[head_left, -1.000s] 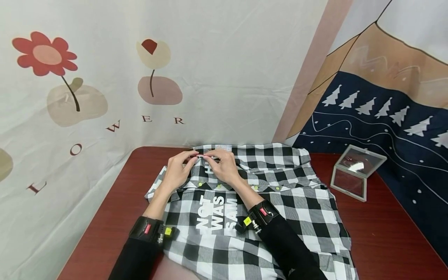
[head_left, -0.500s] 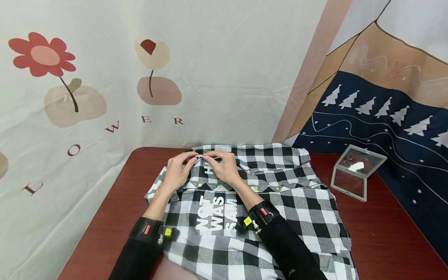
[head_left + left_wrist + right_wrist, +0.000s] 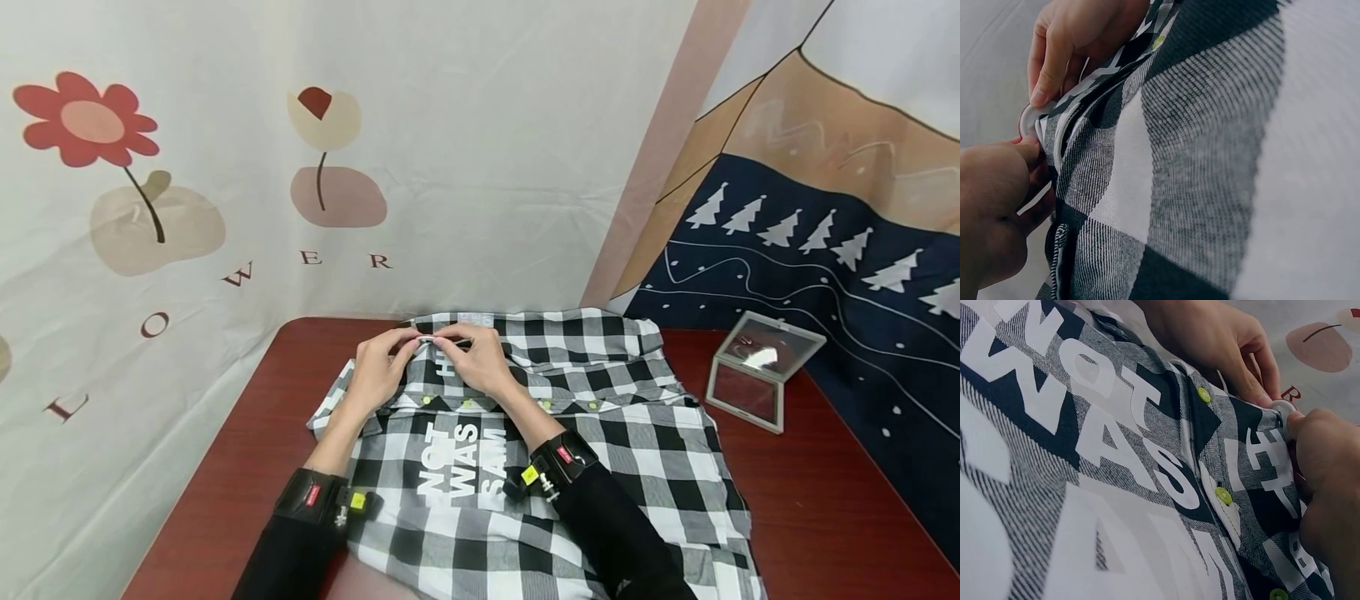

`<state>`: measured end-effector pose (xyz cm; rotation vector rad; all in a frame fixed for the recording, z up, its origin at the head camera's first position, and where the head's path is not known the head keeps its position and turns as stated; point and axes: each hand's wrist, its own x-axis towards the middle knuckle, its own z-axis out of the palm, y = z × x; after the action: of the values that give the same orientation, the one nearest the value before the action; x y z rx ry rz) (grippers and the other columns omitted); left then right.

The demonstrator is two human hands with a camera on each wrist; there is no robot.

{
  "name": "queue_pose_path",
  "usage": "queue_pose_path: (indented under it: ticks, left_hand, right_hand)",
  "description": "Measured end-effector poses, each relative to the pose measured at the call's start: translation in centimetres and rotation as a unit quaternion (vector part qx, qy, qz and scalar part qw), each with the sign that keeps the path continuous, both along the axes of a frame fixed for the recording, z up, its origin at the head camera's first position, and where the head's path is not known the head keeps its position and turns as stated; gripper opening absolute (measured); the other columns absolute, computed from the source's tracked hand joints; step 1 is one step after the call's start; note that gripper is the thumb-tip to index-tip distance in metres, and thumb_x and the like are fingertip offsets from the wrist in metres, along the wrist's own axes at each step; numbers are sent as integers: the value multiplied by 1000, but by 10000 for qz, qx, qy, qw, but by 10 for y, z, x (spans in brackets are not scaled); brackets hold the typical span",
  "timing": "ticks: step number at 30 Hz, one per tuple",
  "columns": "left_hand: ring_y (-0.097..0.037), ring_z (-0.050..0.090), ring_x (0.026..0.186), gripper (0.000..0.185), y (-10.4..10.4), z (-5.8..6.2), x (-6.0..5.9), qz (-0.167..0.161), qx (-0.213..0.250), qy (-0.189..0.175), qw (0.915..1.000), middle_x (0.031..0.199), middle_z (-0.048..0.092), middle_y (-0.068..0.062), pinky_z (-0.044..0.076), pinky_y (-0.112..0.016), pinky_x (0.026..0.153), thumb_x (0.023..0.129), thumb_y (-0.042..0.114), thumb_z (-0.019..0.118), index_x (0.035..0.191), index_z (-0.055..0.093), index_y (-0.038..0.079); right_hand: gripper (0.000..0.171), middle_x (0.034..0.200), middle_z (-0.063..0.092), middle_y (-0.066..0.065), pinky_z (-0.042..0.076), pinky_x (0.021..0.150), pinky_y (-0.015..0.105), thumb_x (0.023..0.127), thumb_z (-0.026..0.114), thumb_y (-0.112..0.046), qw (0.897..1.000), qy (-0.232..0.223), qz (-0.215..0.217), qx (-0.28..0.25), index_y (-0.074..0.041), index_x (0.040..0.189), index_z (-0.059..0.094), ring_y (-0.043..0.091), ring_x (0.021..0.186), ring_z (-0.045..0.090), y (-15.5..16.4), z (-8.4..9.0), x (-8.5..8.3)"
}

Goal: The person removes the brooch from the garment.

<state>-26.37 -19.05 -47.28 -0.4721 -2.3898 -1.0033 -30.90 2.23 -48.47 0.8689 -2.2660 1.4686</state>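
A black-and-white checked shirt [image 3: 600, 467] with white block letters lies spread on the table. At its far left edge both hands meet over a white curved strip with a thin red edge [image 3: 1027, 122]; I cannot tell what the strip is. My left hand [image 3: 377, 371] pinches one end between thumb and fingertips. Close beside it, my right hand [image 3: 480, 360] pinches the other end, thumb toward the left hand. The right wrist view shows the strip's white rounded top [image 3: 1284, 407] between both thumbs. Yellow-green buttons [image 3: 1223, 495] run along the shirt's placket.
An unfolded square case with clear panels [image 3: 765, 367] stands to the right of the shirt. The reddish-brown table [image 3: 247, 467] shows on both sides. Behind it hang a pale flower-print cloth [image 3: 480, 150] and a dark blue cloth with white trees [image 3: 795, 275].
Both hands keep their pinch at the shirt's far left edge, with only tiny finger shifts. The whole head view has drifted slightly, the wall print moving left.
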Motion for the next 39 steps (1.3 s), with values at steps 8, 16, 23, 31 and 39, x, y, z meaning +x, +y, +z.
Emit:
queue_pose_path:
  ticks: [8,16,23,31,39]
  left_hand:
    - [-35,79,96,18,-2,3,1,22,9,-119,9999,117,84,-21,62,-51,81,110,8,74,123,83,0]
    - [-38,81,98,17,-1,5,2,-17,-36,9,10000,116,84,-22,66,-55,82,109,6,75,121,83,-2]
    - [-37,81,95,15,1,9,1,-65,-227,304,9993,114,84,-21,67,-52,79,108,7,76,119,84,0]
    - [-34,79,93,15,3,15,3,-57,-392,393,9984,114,82,-19,64,-50,78,107,8,77,118,83,1]
    - [-32,79,94,14,4,14,5,-54,-370,395,9985,113,82,-17,64,-49,80,108,9,77,118,84,2]
  right_hand:
    - [14,117,86,8,68,92,46,109,78,-19,9991,183,122,372,-13,118,87,26,107,82,1,5,0]
    - [18,122,85,12,67,98,52,110,76,-17,9964,447,196,699,-8,124,85,34,113,82,3,9,0]
    - [19,122,85,12,66,101,52,109,77,-15,9943,568,161,893,-8,124,84,33,114,81,4,12,1]
    - [24,124,85,12,66,102,47,109,78,-23,9929,401,22,1121,-8,126,84,30,116,80,0,11,2]
    - [25,122,86,12,67,101,45,111,76,-27,9961,189,-40,865,-8,124,86,28,114,83,-3,9,5]
